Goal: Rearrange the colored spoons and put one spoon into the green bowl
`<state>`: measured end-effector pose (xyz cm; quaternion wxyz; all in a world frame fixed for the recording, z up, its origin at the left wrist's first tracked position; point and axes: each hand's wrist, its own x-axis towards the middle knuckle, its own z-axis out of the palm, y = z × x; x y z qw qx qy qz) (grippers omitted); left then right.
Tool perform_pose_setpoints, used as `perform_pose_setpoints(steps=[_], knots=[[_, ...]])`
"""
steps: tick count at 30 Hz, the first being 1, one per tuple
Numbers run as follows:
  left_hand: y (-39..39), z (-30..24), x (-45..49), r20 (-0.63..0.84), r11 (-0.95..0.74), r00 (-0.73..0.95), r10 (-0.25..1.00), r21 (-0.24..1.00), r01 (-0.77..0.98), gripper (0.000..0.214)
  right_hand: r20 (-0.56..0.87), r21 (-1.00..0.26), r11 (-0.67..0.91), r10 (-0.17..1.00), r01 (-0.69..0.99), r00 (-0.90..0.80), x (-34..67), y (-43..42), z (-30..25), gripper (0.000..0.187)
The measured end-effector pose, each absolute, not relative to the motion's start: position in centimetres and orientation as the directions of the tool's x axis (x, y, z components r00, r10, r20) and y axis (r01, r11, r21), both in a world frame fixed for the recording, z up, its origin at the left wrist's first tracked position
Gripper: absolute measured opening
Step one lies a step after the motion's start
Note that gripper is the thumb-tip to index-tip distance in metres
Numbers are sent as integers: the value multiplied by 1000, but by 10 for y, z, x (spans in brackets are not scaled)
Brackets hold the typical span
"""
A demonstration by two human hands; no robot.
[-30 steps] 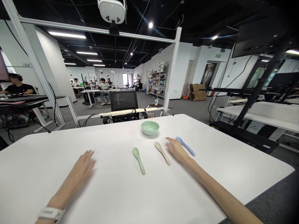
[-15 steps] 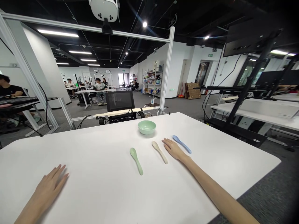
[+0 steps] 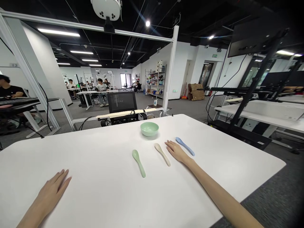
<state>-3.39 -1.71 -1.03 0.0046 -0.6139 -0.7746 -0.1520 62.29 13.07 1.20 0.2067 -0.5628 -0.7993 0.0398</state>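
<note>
My right hand (image 3: 177, 151) lies flat on the white table (image 3: 95, 164), holding nothing, between a beige spoon (image 3: 162, 154) and a blue spoon (image 3: 185, 146). Its fingertips point toward a pale green bowl (image 3: 149, 129) near the far edge. A green spoon (image 3: 138, 163) rests left of the beige one. All are short, thick-handled plastic-looking spoons. Well away from them, my left hand (image 3: 51, 191) rests palm down near the lower left, also empty, with its fingers spread a little.
Beyond the table's far edge stand a black office chair (image 3: 122, 103) and a white metal frame (image 3: 172, 63) carrying a headset-like camera (image 3: 106, 8). A seated person (image 3: 10, 90) works at the left. A black stand (image 3: 256, 79) and a white desk (image 3: 258, 115) are at the right.
My left hand has moved left and toward me, and its wrist band is out of view. My right hand stays beside the spoons. The whole view has shifted slightly.
</note>
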Motion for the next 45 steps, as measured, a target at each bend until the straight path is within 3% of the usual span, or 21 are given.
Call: perform_pose_setpoints(steps=[7, 13, 21, 23, 27, 29, 39, 45], knots=[[-18, -9, -31, 241, 192, -241, 940, 210, 959, 78, 340, -425, 339, 919, 839, -200, 598, 102, 38, 50], [-19, -8, -30, 255, 182, -232, 939, 203, 962, 78, 247, -463, 298, 948, 835, -201, 567, 73, 48, 32], [-20, -5, -27, 225, 187, -229, 947, 194, 963, 82, 318, -498, 317, 933, 807, -171, 570, 123, 101, 27], [-19, -5, -26, 219, 186, -228, 949, 197, 963, 83, 320, -451, 341, 925, 825, -208, 563, 146, 124, 29], [-18, -7, -28, 264, 183, -232, 936, 198, 963, 81, 244, -154, 292, 937, 944, -250, 539, 191, 152, 29], [-17, -10, -29, 294, 177, -231, 928, 196, 964, 77, 195, -71, 251, 953, 965, -233, 528, 208, 154, 27], [-18, -21, -35, 326, 127, -184, 927, 186, 974, 69, 124, 1, 215, 969, 977, -213, 508, 243, 128, 22], [-18, -23, -35, 312, 163, -225, 923, 214, 963, 77, 141, -32, 209, 969, 977, -203, 515, 240, 125, 28]])
